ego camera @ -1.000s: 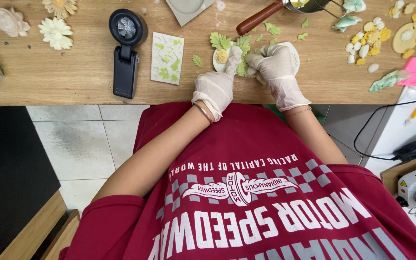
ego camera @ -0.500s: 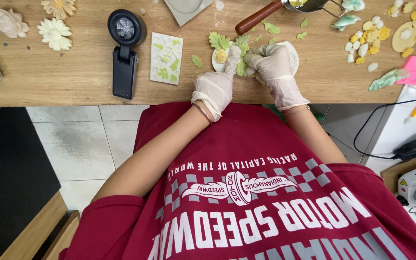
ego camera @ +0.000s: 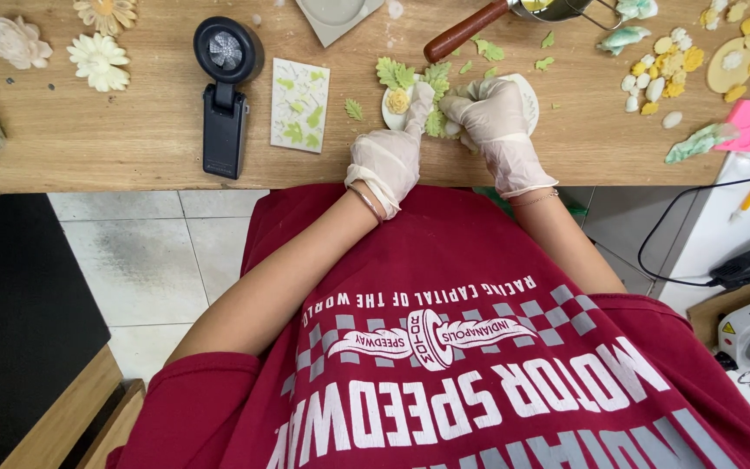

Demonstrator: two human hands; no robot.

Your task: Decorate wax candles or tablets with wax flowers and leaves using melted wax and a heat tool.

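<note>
Left of the hands: black handheld device, then leaf-printed card. Left hand, gloved, pinches green leaf pieces on the small white plate. Right hand, gloved, grips the same pieces; exact finger contact appears obscured. Pale wax shapes lie right.

Craft workshop; wooden bench; moulded flowers; leaf mould
</note>
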